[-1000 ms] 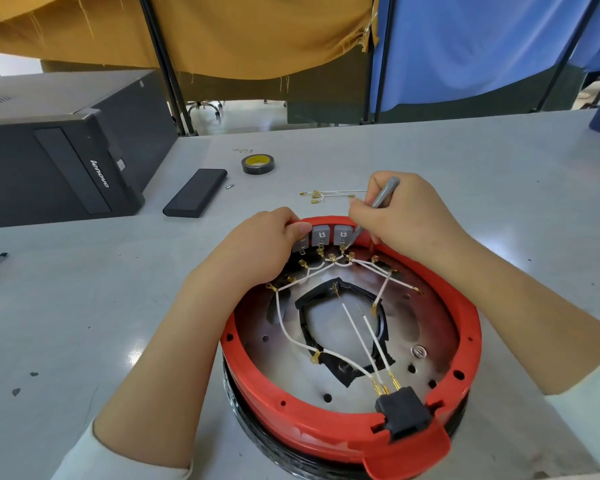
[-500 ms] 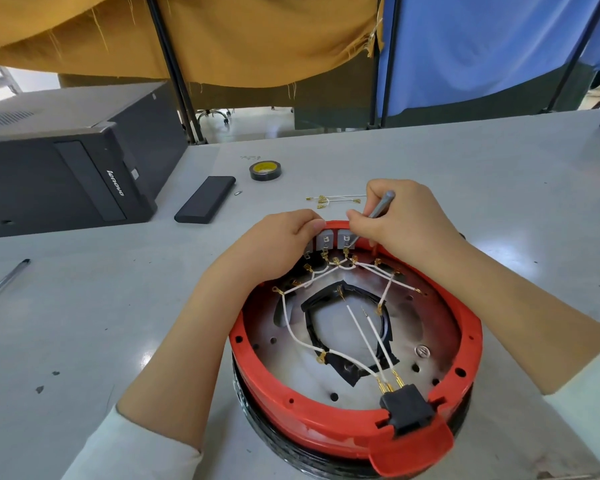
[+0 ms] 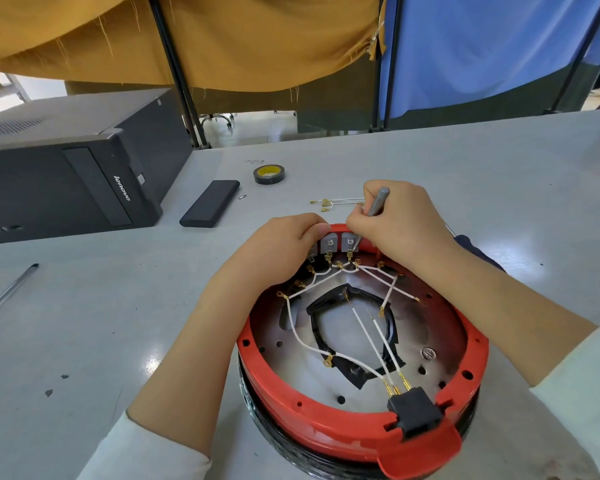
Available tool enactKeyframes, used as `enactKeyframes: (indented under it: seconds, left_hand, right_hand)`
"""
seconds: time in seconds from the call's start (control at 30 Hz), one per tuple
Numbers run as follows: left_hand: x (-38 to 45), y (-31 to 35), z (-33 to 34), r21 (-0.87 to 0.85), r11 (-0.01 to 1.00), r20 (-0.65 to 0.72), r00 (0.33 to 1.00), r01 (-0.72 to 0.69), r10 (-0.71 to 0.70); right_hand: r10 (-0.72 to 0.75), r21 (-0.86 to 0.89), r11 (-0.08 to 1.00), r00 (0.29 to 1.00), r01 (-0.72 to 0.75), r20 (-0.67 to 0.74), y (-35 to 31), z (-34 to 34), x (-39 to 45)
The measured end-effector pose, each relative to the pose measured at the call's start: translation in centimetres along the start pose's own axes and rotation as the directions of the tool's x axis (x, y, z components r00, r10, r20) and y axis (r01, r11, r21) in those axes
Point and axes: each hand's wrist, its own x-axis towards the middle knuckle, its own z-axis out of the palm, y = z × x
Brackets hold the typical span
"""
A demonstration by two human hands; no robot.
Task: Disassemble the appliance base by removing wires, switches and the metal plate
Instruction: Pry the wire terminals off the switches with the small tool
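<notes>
A round red appliance base (image 3: 326, 424) lies open side up on the grey table, a metal plate (image 3: 430, 327) inside it. White wires (image 3: 302, 337) with brass terminals run from grey switches (image 3: 338, 243) at the far rim to a black connector (image 3: 414, 412) at the near rim. My left hand (image 3: 274, 251) grips the far rim beside the switches. My right hand (image 3: 402, 220) holds a grey metal tool (image 3: 378, 200), its tip down at the rightmost visible switch.
Removed wires (image 3: 329, 202) lie on the table behind the base. Further back sit a black tape roll (image 3: 268, 173), a flat black case (image 3: 210, 207) and a black computer tower (image 3: 66, 174). A thin metal rod (image 3: 9, 292) lies at the left.
The view has shifted slightly; both hands stay at the far rim, with the tool still at the switches. No part has come free.
</notes>
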Motion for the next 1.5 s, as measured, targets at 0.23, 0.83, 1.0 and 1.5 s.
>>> enactKeyframes:
  seconds: [0.23,0.83,1.0,1.5]
  left_hand:
    - [0.0,0.0,-0.1,-0.011,1.0,-0.008,1.0,-0.002,0.002]
    - [-0.1,0.1,-0.1,0.0,1.0,-0.007,1.0,0.008,-0.008]
    - [0.0,0.1,-0.1,0.003,1.0,-0.004,1.0,0.006,-0.006]
    - [0.0,0.0,0.1,0.023,1.0,-0.024,1.0,-0.011,0.012]
  right_hand:
    - [-0.113,-0.051,0.992,0.994,0.112,-0.005,-0.3,-0.1,-0.6]
    - [0.0,0.021,1.0,1.0,0.0,0.016,-0.2,-0.1,-0.1]
    - [0.046,0.064,0.997,0.997,-0.05,0.065,-0.1,-0.2,0.2]
    - [0.025,0.051,0.998,0.999,-0.023,-0.045,0.3,0.4,0.5]
